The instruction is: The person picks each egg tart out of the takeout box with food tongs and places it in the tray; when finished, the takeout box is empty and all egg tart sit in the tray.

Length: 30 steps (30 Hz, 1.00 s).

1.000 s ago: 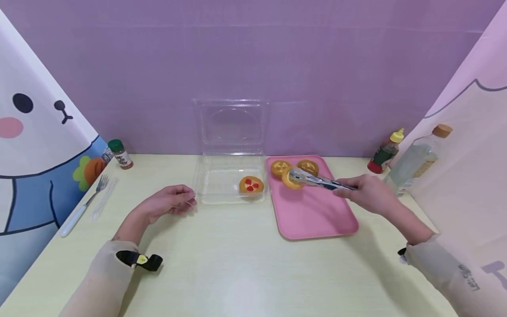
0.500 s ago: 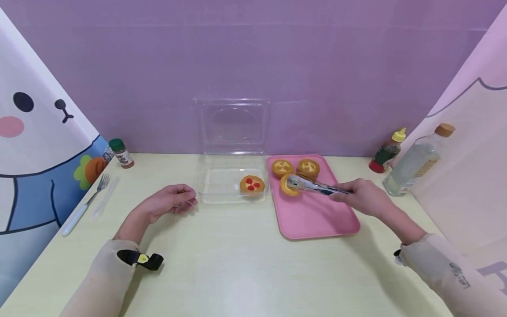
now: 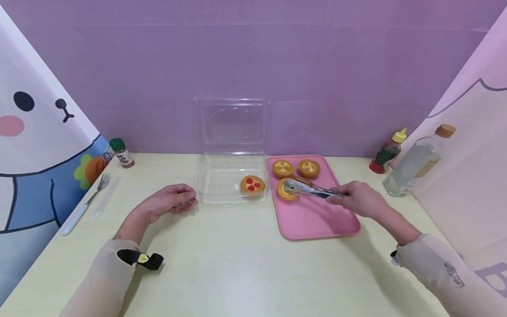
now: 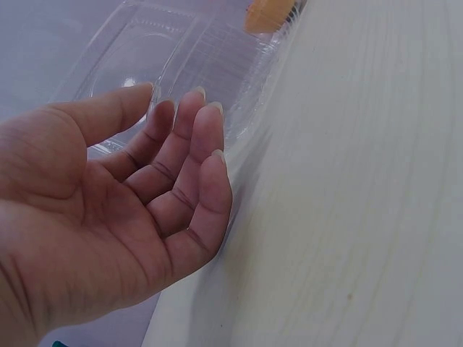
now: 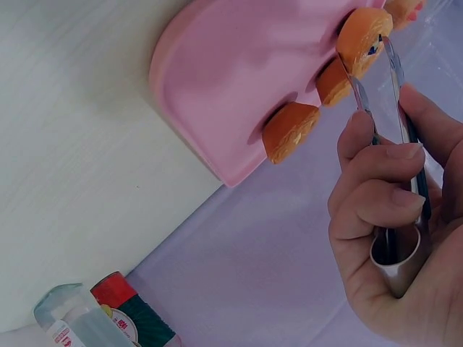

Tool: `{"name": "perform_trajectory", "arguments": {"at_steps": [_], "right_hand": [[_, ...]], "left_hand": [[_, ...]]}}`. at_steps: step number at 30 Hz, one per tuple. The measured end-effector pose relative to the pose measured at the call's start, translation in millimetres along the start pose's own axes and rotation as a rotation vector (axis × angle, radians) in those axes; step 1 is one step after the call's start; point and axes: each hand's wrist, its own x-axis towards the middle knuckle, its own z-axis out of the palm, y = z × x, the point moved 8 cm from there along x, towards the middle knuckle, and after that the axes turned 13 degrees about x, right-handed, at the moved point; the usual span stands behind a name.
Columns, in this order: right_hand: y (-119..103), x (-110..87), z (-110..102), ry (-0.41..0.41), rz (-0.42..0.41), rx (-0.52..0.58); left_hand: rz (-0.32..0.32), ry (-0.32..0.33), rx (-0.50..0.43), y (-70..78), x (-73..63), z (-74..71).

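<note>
My right hand [image 3: 358, 199] holds metal food tongs [image 3: 310, 188], its fingers wrapped round the arms. In the right wrist view the tong tips lie at either side of an egg tart [image 5: 362, 43], which is near the pink tray's [image 3: 317, 220] left edge. Behind it on the tray are two more tarts, the left one [image 3: 283, 168] and the right one [image 3: 309, 168]. My left hand [image 3: 170, 203] has loosely bent fingers, their tips right at the left edge of a clear hinged plastic box [image 3: 215, 180]. Inside the box sits a tart with red pieces on top [image 3: 252, 184].
At the back left stands a green-capped spice jar [image 3: 122, 153], with a fork [image 3: 86, 204] and a clear plastic utensil [image 3: 106, 197] before it. A yellow-capped sauce bottle [image 3: 388, 151] and a cork-topped glass bottle [image 3: 416, 163] stand at the right. The box lid [image 3: 233, 127] stands upright.
The tongs and the front tart have moved left and slightly toward me, away from the two back tarts. My left hand has stayed in place.
</note>
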Motion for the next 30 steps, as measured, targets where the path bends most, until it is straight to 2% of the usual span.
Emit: {"name": "perform_trajectory", "arguments": {"at_steps": [19,30], "right_hand": [[1.6,3.5,3.0,-0.047,0.023,0.047],[7.1,6.3,1.1,-0.057,0.064,0.070]], "left_hand": [[0.006,0.000,0.004,-0.3,-0.1,0.1],[0.006,-0.001,0.003,-0.4,0.0,0.2]]}}
